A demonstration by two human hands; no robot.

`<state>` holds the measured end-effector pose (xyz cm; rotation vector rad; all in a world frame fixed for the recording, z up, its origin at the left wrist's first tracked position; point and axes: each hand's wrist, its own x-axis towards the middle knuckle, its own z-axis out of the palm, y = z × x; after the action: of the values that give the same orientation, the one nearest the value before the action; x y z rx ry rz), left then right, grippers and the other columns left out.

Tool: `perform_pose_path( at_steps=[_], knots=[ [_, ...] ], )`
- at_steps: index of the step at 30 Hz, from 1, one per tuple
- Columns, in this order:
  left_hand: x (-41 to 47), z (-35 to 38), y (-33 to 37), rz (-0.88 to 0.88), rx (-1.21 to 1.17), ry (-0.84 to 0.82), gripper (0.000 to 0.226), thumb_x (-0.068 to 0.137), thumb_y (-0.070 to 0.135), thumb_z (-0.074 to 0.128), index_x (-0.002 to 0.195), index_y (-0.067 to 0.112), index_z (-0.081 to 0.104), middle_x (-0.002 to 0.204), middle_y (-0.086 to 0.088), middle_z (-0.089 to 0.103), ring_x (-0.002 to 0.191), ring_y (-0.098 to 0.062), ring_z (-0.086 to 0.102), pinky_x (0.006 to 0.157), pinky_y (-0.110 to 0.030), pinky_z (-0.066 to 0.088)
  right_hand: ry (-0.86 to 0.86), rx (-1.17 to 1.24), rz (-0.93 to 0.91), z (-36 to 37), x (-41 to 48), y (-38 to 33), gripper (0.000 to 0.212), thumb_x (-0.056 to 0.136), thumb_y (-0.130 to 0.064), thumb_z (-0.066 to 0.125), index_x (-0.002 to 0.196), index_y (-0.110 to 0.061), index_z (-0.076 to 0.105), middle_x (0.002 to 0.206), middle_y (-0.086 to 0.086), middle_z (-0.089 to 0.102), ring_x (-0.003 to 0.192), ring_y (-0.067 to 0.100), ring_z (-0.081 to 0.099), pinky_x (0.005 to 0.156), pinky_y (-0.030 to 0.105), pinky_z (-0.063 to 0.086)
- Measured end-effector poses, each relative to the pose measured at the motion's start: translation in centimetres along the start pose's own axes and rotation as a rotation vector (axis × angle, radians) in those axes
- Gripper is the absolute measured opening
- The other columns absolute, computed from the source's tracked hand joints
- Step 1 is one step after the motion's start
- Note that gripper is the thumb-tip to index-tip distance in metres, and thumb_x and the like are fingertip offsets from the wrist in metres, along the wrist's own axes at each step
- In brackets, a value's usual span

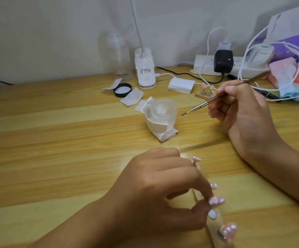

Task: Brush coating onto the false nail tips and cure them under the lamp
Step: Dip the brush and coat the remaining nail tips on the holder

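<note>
My right hand [242, 108] pinches a thin nail brush [199, 105] with a metal ferrule and brown handle, its tip hovering just right of an open clear gel jar [164, 110] wrapped in white tissue. My left hand [163, 187] grips a wooden holder strip [215, 224] at the near table edge. Several pink false nail tips [216, 200] with white dots stand on it. A second small wooden stand with two pink tips [207, 90] sits farther back. The white curing lamp [288, 24] is at the far right, partly covered.
A black jar lid [122, 90], white wipes [131, 98], a pad stack [181, 85], a clip desk lamp [145, 70] and a clear bottle [119, 56] stand at the back. A power strip [222, 66] with cables and a pile of colourful cloths [292, 76] fill the back right.
</note>
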<state>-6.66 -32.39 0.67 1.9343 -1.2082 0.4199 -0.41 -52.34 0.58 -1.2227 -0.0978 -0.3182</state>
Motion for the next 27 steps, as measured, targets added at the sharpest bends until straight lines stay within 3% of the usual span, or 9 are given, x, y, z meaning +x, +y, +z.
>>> perform_pose_path(
  at_steps=[5,12,16,19,22,25,27],
  knots=[
    [-0.2,0.5,-0.1,-0.005,0.023,-0.092,0.025,0.091,0.030,0.066,0.070,0.018,0.072,0.059,0.011,0.040,0.058,-0.009,0.030,0.058,-0.017,0.029,-0.002,-0.002,0.006,0.0,-0.1,0.0,0.022,0.087,-0.013,0.046,0.072,-0.018,0.061,0.060,-0.006,0.060,0.061,0.011,0.060,0.058,0.022,0.048],
    [-0.8,0.3,-0.5,-0.013,0.095,-0.189,0.018,0.086,0.028,0.073,0.069,0.021,0.070,0.062,0.014,0.030,0.059,-0.003,0.027,0.059,-0.012,0.027,-0.006,-0.003,0.015,0.0,-0.1,-0.1,0.022,0.086,-0.015,0.047,0.072,-0.020,0.062,0.063,-0.004,0.062,0.062,0.012,0.060,0.058,0.023,0.049],
    [-1.1,-0.2,0.0,0.176,0.278,-0.242,0.024,0.088,0.030,0.070,0.067,0.019,0.068,0.059,0.006,0.043,0.067,-0.010,0.022,0.061,-0.020,0.022,-0.010,-0.019,0.013,0.1,-0.2,-0.3,0.021,0.089,-0.014,0.045,0.075,-0.018,0.061,0.063,-0.004,0.062,0.062,0.011,0.060,0.058,0.023,0.049],
    [-1.4,0.0,0.5,0.317,0.403,-0.271,0.019,0.090,0.029,0.069,0.072,0.021,0.071,0.063,0.004,0.034,0.067,-0.013,0.022,0.063,-0.022,0.019,-0.008,-0.031,0.015,0.0,-0.3,-0.3,0.020,0.091,-0.014,0.045,0.077,-0.017,0.059,0.064,-0.005,0.062,0.063,0.011,0.061,0.059,0.023,0.049],
    [-1.7,0.1,0.9,0.343,0.498,-0.286,0.013,0.090,0.025,0.066,0.077,0.025,0.071,0.070,0.004,0.024,0.066,-0.012,0.020,0.066,-0.022,0.015,-0.005,-0.041,0.020,-0.1,-0.3,-0.3,0.020,0.092,-0.017,0.046,0.078,-0.020,0.060,0.067,-0.005,0.063,0.065,0.010,0.062,0.060,0.023,0.050],
    [-1.4,-0.2,1.2,0.325,0.575,-0.275,0.021,0.096,0.015,0.047,0.081,0.022,0.060,0.071,0.004,0.022,0.067,-0.011,0.017,0.068,-0.020,0.013,0.015,-0.049,0.003,-0.1,-0.2,-0.1,0.020,0.090,-0.021,0.049,0.079,-0.025,0.064,0.070,-0.006,0.064,0.066,0.010,0.062,0.059,0.022,0.049],
    [-1.0,-0.6,1.6,0.306,0.606,-0.299,0.021,0.099,0.011,0.036,0.079,0.019,0.037,0.075,0.003,0.018,0.071,-0.011,0.011,0.068,-0.019,0.013,0.035,-0.045,-0.021,-0.2,-0.1,0.1,0.020,0.090,-0.023,0.051,0.079,-0.030,0.067,0.074,-0.007,0.064,0.067,0.008,0.060,0.057,0.022,0.048]
  ],
)
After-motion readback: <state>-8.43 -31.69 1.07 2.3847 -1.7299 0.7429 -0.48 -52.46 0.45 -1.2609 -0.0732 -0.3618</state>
